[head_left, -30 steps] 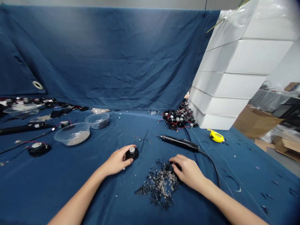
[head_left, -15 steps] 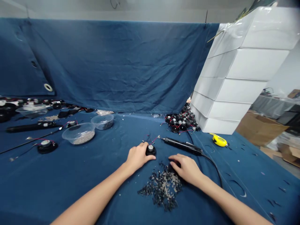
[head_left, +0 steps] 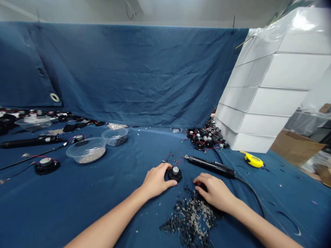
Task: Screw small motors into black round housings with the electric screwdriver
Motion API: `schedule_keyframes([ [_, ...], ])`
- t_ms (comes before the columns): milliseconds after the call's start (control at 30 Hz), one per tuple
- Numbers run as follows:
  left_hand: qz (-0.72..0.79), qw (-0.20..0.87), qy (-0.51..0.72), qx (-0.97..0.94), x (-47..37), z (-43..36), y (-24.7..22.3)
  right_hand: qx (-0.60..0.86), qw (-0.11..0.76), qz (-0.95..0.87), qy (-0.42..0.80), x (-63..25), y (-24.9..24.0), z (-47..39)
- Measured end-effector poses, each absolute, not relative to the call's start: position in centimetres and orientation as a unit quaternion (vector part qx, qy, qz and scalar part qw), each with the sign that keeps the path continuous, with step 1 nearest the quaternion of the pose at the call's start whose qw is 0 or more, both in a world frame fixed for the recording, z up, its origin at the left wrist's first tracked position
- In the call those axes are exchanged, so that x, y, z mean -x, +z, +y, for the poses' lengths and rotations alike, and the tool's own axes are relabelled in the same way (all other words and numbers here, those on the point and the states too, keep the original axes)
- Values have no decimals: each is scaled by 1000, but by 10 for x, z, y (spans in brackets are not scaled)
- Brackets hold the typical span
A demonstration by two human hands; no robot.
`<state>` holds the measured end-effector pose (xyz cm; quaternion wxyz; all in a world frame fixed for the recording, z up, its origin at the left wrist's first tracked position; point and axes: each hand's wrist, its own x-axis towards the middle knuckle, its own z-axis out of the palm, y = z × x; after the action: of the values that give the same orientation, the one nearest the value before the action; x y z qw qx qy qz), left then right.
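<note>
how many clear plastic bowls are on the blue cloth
3. One bowl of pale bits sits left of centre, a smaller bowl just behind it, and a third bowl at the far left. More may be hidden.

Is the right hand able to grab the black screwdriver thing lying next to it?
Probably yes. The right hand rests at the edge of the screw pile, and the electric screwdriver lies just beyond its fingers on the blue cloth, with nothing between them.

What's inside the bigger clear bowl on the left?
The bigger clear bowl holds a shallow layer of small pale grey bits, too small to identify. The smaller clear bowl behind it holds a few dark bits; its bottom is partly hidden.
</note>
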<state>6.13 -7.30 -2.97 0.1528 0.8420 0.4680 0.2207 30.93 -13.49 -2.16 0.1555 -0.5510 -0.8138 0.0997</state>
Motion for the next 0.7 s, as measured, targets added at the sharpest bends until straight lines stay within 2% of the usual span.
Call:
schedule_keyframes([
  [233,481,148,194,-842,-71,-73,-22,559,164,-808,88,-310,-33,-132],
  [367,385,208,157,-885,-63,-76,-8,550,173,-815,65,-309,-39,-131],
  [567,320,285,126,-895,-56,-76,1,534,265,-802,40,-315,-45,-130],
  [633,338,271,138,-891,-61,-77,-3,527,294,-795,52,-317,-48,-129],
  [700,392,214,166,-879,-70,-80,-9,527,314,-787,73,-317,-51,-127],
])
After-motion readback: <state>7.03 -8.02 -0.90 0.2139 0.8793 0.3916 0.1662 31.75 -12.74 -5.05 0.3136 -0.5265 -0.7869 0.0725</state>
